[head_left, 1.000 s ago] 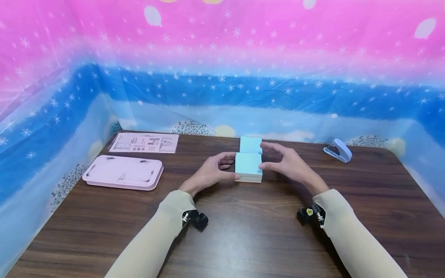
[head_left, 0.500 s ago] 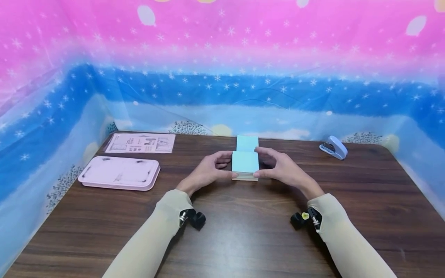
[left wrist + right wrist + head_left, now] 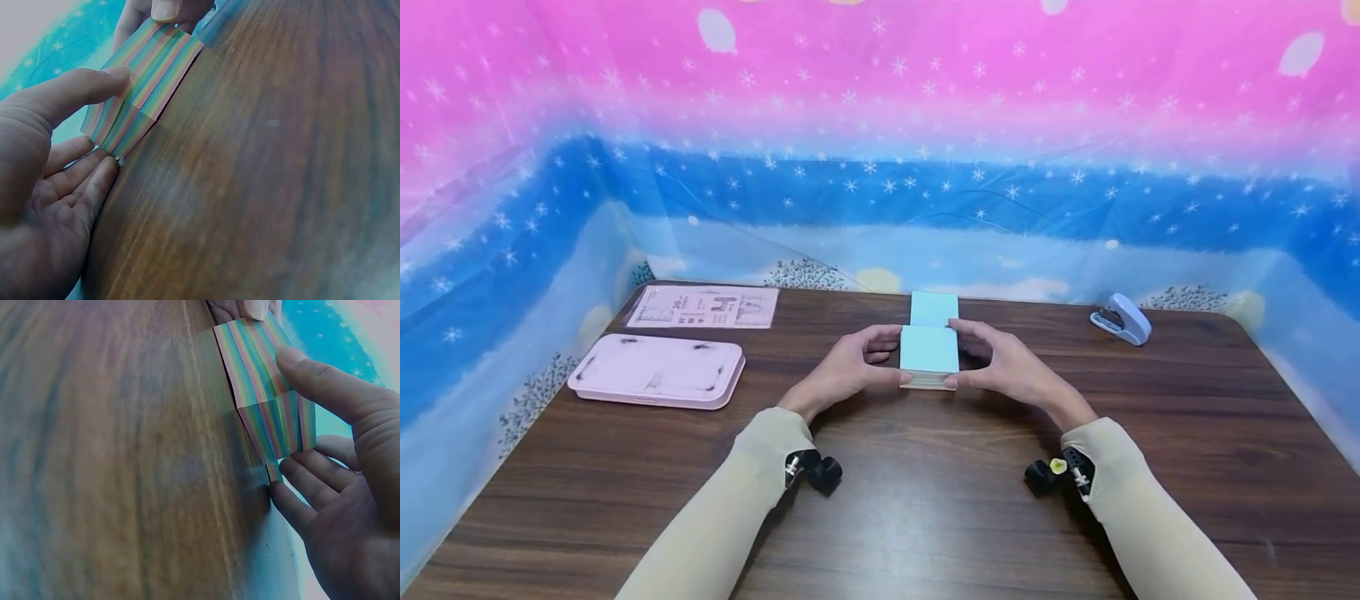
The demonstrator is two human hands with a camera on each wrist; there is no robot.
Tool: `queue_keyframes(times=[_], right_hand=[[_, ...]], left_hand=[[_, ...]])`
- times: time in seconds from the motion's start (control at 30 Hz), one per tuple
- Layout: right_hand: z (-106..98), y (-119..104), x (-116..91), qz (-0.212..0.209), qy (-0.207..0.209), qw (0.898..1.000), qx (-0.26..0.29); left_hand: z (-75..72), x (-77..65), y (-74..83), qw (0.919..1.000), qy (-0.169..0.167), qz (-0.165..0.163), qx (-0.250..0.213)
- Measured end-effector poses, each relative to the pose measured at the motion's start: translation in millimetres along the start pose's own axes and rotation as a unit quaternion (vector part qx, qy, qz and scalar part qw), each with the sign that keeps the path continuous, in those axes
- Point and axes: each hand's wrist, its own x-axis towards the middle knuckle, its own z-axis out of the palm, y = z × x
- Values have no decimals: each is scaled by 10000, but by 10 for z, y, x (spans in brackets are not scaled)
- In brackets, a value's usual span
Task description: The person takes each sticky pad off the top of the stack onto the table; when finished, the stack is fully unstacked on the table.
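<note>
A thick block of sticky notes (image 3: 929, 350) with a light blue top sits on the table between my two hands. Both wrist views show its sides striped in pink, yellow, green and blue layers. My left hand (image 3: 850, 365) grips its left side, thumb (image 3: 112, 81) on the near face and fingertips at the side. From the right, my right hand (image 3: 1011, 367) holds it the same way, its thumb (image 3: 294, 359) against the near face. Directly behind stands a second light blue pad (image 3: 934, 308), partly covered by the front block.
On the left lies a pale pink flat case (image 3: 657, 368) with dark smudges. Behind it is a pink printed sheet (image 3: 703, 307). A white stapler (image 3: 1122, 321) stands at the back right of the brown wooden table (image 3: 895, 517). Patterned cloth (image 3: 820, 192) encloses the back and sides.
My right hand has closed in on the block, its thumb dropping from the upper right edge to the near lower corner. My left hand keeps its hold. The head view has shifted slightly.
</note>
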Motion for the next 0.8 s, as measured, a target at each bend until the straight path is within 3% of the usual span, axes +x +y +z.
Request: queue_keyframes(times=[0.37, 0.8], right_hand=[[2, 9, 7, 34, 172, 9994, 304], [-7, -1, -3, 65, 446, 9988, -179]], left_hand=[[-10, 1, 15, 10000, -28, 25, -18], [-7, 3, 8, 10000, -31, -2, 0]])
